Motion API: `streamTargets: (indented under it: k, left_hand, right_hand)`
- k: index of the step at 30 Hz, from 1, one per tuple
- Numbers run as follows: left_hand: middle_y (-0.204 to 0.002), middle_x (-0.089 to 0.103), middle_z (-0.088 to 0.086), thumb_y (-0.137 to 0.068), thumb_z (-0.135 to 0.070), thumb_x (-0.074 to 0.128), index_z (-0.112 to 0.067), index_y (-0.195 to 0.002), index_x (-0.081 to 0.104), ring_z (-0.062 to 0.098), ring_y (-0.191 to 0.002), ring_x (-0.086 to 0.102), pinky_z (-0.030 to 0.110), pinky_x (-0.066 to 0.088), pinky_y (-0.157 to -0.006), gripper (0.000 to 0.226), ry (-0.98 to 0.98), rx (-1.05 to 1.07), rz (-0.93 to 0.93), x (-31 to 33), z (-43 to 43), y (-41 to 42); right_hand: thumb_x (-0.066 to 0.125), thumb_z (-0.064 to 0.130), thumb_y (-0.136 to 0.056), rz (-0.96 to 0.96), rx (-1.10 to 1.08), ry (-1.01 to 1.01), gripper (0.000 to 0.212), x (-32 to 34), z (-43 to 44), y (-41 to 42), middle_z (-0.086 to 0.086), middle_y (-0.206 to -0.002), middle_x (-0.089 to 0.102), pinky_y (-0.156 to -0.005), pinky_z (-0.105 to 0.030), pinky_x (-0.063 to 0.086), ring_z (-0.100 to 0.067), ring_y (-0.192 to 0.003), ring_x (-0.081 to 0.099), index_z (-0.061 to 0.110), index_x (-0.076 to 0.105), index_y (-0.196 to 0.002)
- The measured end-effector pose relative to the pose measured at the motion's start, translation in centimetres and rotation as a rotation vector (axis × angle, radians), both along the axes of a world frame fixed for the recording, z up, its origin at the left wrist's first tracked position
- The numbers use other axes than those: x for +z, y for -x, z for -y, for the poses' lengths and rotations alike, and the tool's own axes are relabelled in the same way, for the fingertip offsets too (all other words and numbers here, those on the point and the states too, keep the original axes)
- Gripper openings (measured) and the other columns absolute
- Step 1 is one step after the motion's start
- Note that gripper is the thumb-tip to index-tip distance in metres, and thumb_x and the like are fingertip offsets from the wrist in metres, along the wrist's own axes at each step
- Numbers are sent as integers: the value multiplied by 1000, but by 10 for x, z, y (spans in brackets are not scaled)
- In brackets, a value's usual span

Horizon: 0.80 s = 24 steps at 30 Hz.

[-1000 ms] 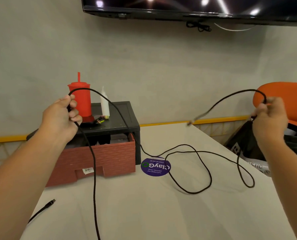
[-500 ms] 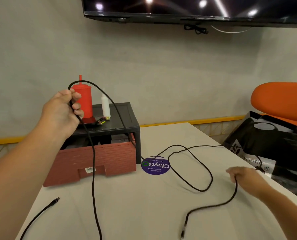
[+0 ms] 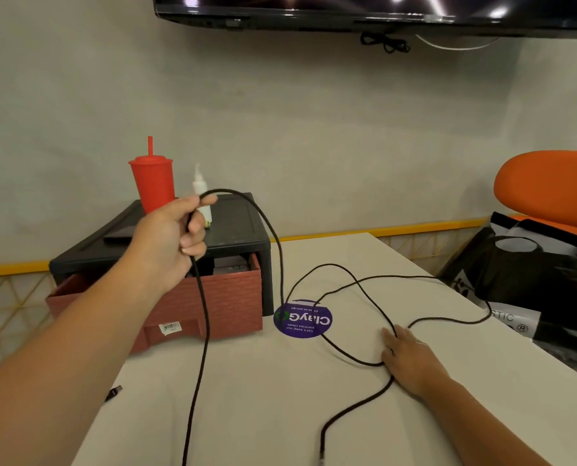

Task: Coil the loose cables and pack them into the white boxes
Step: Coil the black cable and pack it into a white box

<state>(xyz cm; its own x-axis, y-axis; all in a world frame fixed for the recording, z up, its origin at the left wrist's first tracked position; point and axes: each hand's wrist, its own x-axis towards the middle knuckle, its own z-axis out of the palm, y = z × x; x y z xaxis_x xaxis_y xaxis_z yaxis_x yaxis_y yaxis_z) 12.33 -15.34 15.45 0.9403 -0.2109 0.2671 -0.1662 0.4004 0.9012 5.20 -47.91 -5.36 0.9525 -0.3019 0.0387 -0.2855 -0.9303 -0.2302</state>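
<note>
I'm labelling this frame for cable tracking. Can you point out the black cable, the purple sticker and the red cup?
black cable [image 3: 200, 297], head view, on its free-hanging stretch.
purple sticker [image 3: 302, 319], head view, on the middle of its printed face.
red cup [image 3: 152, 183], head view, on its side wall.

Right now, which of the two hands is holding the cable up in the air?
The left hand grips the black cable, raised in front of the black stand; the right hand lies flat on the table over a loop.
</note>
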Motion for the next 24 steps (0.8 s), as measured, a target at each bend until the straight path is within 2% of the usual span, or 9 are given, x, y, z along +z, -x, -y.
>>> streamTargets:
  k: [5, 9, 12, 14, 17, 20, 24]
  left_hand:
    - [-38, 31, -9, -98, -23, 40, -10, -88, 61, 3, -31, 22, 15, 19, -32, 27, -107, -31, 3, -18, 16, -3]
    - [-39, 32, -7, -98, -21, 41, -9, -89, 62, 3, -32, 22, 16, 18, -33, 26, -133, -60, 1, -35, 29, -11]
    - [-40, 31, -6, -97, -20, 41, -8, -89, 62, 3, -33, 22, 17, 17, -35, 26, -147, -53, -2, -50, 43, -22]
    - [-42, 31, -5, -97, -19, 41, -7, -90, 62, 4, -35, 22, 17, 17, -36, 26, -156, -46, -1, -57, 51, -27]
    - [-43, 32, -4, -97, -17, 40, -5, -92, 63, 4, -35, 22, 17, 18, -35, 26, -146, -46, 0, -67, 61, -40]
    - [-42, 34, -4, -97, -15, 39, -5, -93, 62, 4, -33, 22, 16, 19, -33, 26, -140, -62, -10, -73, 68, -51]
    - [-43, 35, -4, -97, -14, 39, -7, -93, 63, 4, -34, 22, 16, 18, -35, 25, -122, -70, -23, -74, 76, -53]
  right_hand:
    - [27, 22, -100, -32, 109, -46, 50, 5, -4, -40, -3, -157, 9, -112, -25, 19, -19, -142, 20, 16, 16, -148]
    - [29, 19, -100, -25, 149, -66, 49, 3, 4, -80, -1, -157, 12, -110, -22, 20, -17, -141, 24, 14, 20, -148]
    - [27, 13, -98, 46, 28, -113, 47, -3, 15, -120, -8, -155, 20, -111, -27, 24, -20, -140, 27, 6, 27, -145]
    - [30, 9, -95, 154, -139, -155, 43, -2, 23, -140, -14, -148, 29, -102, -37, 38, -30, -128, 42, 5, 38, -137]
    - [35, 5, -94, 391, -309, -157, 36, 3, 36, -161, -17, -138, 37, -96, -38, 40, -36, -119, 46, 5, 49, -127]
    - [39, 12, -97, 557, -328, -289, 29, 8, 42, -168, -22, -123, 48, -94, -38, 38, -37, -113, 47, -1, 57, -117]
    - [42, 23, -97, 800, -205, -554, 29, 11, 33, -147, -13, -114, 58, -86, -30, 35, -29, -108, 52, 7, 64, -108]
